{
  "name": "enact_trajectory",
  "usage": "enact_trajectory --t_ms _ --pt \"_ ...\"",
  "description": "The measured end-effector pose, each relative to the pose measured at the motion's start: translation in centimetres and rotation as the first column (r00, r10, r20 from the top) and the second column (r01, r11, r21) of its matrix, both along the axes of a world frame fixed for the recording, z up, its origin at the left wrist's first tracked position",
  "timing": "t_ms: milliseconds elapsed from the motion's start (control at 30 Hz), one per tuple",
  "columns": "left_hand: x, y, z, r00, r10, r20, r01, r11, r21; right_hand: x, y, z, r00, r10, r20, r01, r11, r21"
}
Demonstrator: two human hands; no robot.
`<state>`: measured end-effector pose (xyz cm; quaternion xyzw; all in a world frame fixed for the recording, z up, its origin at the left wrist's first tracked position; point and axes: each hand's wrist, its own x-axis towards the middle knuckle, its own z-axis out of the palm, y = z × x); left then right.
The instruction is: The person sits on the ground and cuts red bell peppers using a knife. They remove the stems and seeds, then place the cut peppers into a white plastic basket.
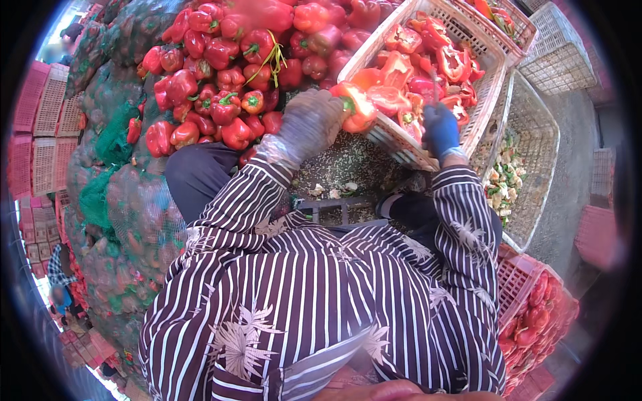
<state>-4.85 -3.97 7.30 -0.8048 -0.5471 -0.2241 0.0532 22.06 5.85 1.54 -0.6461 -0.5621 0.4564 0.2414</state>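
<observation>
In a grey glove, my left hand (310, 123) grips a red bell pepper (362, 111) at the near left rim of a plastic crate. The pepper's green stem shows beside my fingers. My right hand (441, 129), gloved in blue, is closed around a small knife (435, 86), its narrow blurred blade pointing away from me over the crate. Cut red pepper pieces (393, 100) lie inside this pale crate (484, 128), many with their hollow insides showing. Whole red peppers (225, 108) are heaped left of the crate, beyond my left hand.
Green mesh sacks of peppers (120, 200) bulge along the left. A crate (544, 200) on the right holds pale, green-tipped cores (504, 183). Sliced peppers fill another crate (516, 285) beside my right hip. Seeds litter the floor (346, 160). Other people (62, 270) are at far left.
</observation>
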Motion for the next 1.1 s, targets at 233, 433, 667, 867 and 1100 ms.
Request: enact_trajectory --t_ms 233,433,667,867,1100 --pt "0.9 0.4 0.0 0.934 -0.058 0.353 0.026 0.995 0.095 -3.3 -1.7 3.2 0.604 -0.108 -0.79 -0.219 0.93 -0.294" --pt "0.3 0.9 -1.0 0.685 0.045 0.727 0.143 0.97 -0.195 -4.4 -1.6 5.0 0.486 0.027 -0.873 -0.31 0.94 -0.143" --pt "1.3 3.8 -3.8 0.669 0.452 0.59 0.023 0.781 -0.624 -6.3 -2.6 3.2 0.781 0.074 -0.62 -0.083 0.996 0.015" --pt "1.8 5.2 -3.1 0.711 0.555 0.43 0.035 0.583 -0.811 -4.7 -2.0 4.8 0.648 -0.066 -0.759 -0.226 0.935 -0.274" --pt "1.4 6.0 -3.4 0.849 0.457 0.265 -0.142 0.68 -0.719 -5.1 -2.6 3.6 0.808 0.149 -0.569 -0.222 0.973 -0.059"
